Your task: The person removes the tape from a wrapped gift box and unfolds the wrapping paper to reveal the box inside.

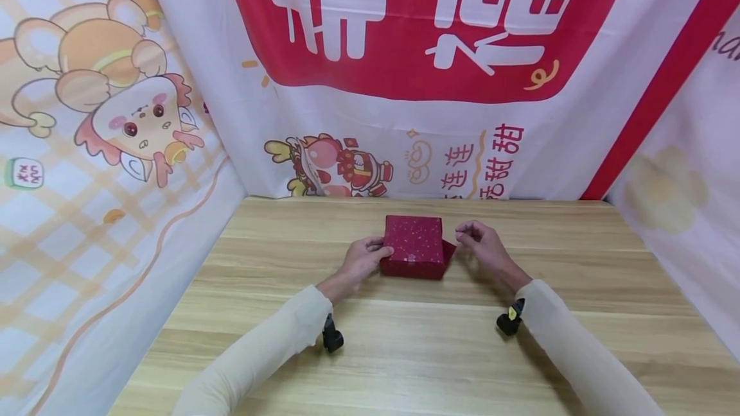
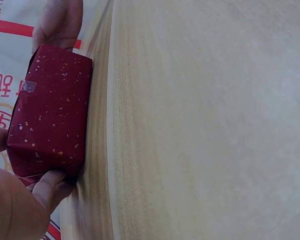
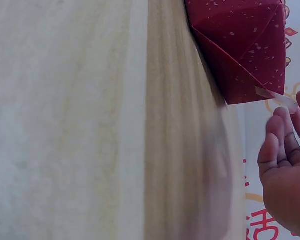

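Observation:
A box wrapped in dark red speckled paper (image 1: 413,240) sits on the wooden table. My left hand (image 1: 365,257) grips its left end, thumb on the top edge; in the left wrist view its fingers (image 2: 49,187) press against the folded end. A bit of clear tape (image 2: 28,86) crosses a seam on the box. From the right end a pointed paper flap (image 1: 448,251) sticks out. My right hand (image 1: 484,244) is just right of this flap. Seen from the right wrist, it pinches a short strip of clear tape (image 3: 286,102) whose other end touches the flap's tip.
Light wood-grain table (image 1: 405,352) lies around the box. Behind it hangs a white and red printed cloth (image 1: 416,146), and another printed cloth (image 1: 115,262) covers the left side. Small black cameras (image 1: 332,337) are strapped to both wrists.

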`<act>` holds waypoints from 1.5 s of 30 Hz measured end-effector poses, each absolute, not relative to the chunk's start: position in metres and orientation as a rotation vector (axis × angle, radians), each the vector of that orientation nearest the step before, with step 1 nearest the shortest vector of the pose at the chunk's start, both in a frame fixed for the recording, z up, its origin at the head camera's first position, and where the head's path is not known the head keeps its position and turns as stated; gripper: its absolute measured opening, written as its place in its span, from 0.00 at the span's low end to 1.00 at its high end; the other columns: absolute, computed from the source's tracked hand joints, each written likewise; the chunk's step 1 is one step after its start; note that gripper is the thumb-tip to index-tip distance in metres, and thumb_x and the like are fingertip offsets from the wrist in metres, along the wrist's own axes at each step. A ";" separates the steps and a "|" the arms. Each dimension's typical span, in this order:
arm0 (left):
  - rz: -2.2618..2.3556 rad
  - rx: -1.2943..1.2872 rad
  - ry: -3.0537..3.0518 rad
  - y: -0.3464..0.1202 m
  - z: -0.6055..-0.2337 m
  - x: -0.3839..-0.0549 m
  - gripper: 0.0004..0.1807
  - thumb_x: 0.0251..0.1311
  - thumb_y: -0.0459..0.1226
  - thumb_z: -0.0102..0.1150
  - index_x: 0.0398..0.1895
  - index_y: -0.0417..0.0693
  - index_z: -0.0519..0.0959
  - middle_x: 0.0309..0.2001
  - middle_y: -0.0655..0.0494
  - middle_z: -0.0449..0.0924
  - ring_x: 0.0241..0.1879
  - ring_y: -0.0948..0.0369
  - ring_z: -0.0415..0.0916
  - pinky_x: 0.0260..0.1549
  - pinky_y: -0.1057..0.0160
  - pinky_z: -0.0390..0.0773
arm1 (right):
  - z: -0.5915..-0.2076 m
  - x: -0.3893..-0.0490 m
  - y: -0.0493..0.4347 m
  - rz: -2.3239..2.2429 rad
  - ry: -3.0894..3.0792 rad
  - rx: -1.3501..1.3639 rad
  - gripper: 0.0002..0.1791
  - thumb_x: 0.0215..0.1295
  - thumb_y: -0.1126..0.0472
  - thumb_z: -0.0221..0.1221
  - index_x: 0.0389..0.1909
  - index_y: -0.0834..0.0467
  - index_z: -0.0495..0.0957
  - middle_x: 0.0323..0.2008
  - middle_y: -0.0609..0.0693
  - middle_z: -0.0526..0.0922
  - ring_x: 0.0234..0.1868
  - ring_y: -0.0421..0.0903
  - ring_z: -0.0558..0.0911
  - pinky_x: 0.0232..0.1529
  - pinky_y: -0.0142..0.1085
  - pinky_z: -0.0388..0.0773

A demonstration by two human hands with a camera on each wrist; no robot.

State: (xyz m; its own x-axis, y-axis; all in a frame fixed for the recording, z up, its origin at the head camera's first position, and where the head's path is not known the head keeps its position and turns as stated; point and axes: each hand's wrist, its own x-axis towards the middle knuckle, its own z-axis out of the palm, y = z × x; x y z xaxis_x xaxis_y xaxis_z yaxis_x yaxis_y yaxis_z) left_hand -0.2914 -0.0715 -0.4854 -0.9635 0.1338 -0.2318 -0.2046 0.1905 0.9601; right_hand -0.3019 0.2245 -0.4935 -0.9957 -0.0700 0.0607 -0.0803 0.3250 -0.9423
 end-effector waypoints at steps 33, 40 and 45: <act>1.814 -0.027 2.252 -0.067 -0.484 -0.288 0.37 0.63 0.41 0.62 0.73 0.42 0.61 0.70 0.44 0.67 0.70 0.49 0.66 0.69 0.54 0.70 | -0.481 -0.282 0.207 2.057 -2.818 0.082 0.35 0.71 0.46 0.56 0.65 0.71 0.67 0.60 0.65 0.77 0.60 0.55 0.81 0.61 0.42 0.79; 1.794 -0.073 2.287 -0.060 -0.484 -0.281 0.35 0.63 0.40 0.63 0.72 0.44 0.63 0.68 0.45 0.70 0.68 0.50 0.69 0.67 0.54 0.72 | -0.478 -0.279 0.199 1.775 -2.985 0.121 0.46 0.64 0.34 0.57 0.71 0.63 0.62 0.69 0.62 0.69 0.70 0.59 0.68 0.70 0.51 0.69; 1.796 -0.121 2.284 -0.055 -0.482 -0.271 0.37 0.63 0.42 0.63 0.72 0.43 0.61 0.68 0.44 0.70 0.67 0.48 0.69 0.68 0.51 0.70 | -0.481 -0.280 0.194 1.851 -2.923 0.077 0.40 0.67 0.40 0.57 0.71 0.62 0.64 0.69 0.60 0.70 0.73 0.59 0.65 0.74 0.54 0.61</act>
